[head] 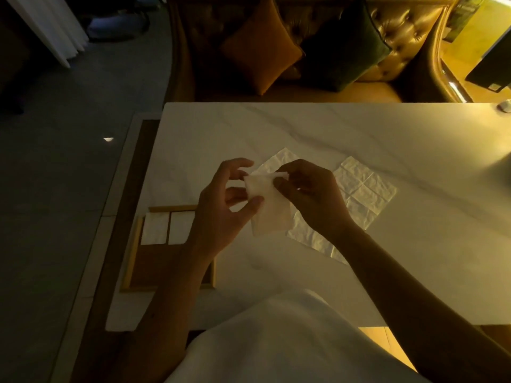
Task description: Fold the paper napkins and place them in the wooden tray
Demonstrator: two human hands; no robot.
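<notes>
While aloft, napkin [267,210] between 2 grips [221,208] [312,197]

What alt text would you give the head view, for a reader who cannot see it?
A person's left hand and right hand hold a partly folded white napkin above a pale marble table. Unfolded napkins lie flat behind it; a wooden tray on the left holds two folded napkins.

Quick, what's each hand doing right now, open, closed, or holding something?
Left hand: pinches the folded napkin at its left edge.
Right hand: pinches the same napkin near its top edge.
</notes>
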